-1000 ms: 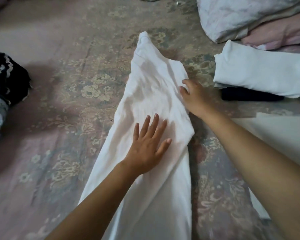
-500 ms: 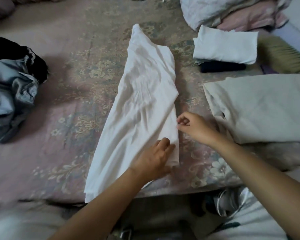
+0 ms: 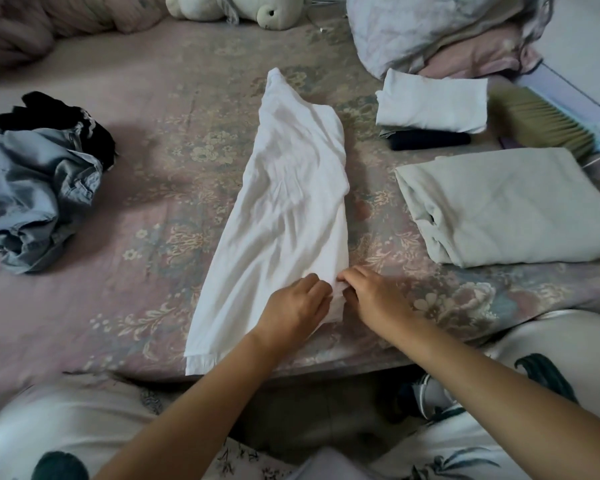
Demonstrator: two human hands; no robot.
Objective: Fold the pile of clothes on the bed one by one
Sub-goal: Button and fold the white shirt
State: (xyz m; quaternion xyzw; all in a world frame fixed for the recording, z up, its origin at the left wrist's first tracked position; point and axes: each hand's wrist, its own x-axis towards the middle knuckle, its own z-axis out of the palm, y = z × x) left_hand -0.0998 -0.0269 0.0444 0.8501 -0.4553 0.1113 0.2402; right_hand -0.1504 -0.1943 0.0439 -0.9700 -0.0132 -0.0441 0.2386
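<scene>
Mid-fold on the long white cotton garment (image 3: 291,202). It lies lengthwise down the middle of the pink floral bedsheet (image 3: 146,209), already narrowed into a strip, far end pointing at the headboard side, near hem at the bed edge.

Left hand (image 3: 293,308) and right hand (image 3: 371,296) sit close together at the garment's near right corner. Both have fingers curled in on the white edge; I read that as pinching the fabric. Fingertips are partly hidden by cloth, so I can't tell how much layer each one has.

My read of the step: lengthwise fold done, hands taking hold of the near end for the crosswise fold.

Next move, as I judge it: lift the near end and carry it up toward the far end, keep the edges lined up, then flatten. The left near corner isn't held by either hand, so it may trail or skew.

Still to do: crumpled light-blue denim piece (image 3: 35,199) with a black lace-trimmed item (image 3: 54,112) behind it, on the left.

Done pile on the right: folded white top (image 3: 433,102) on a dark navy folded piece (image 3: 430,140), and a folded pale grey-green cloth (image 3: 513,202) nearer me.
</scene>
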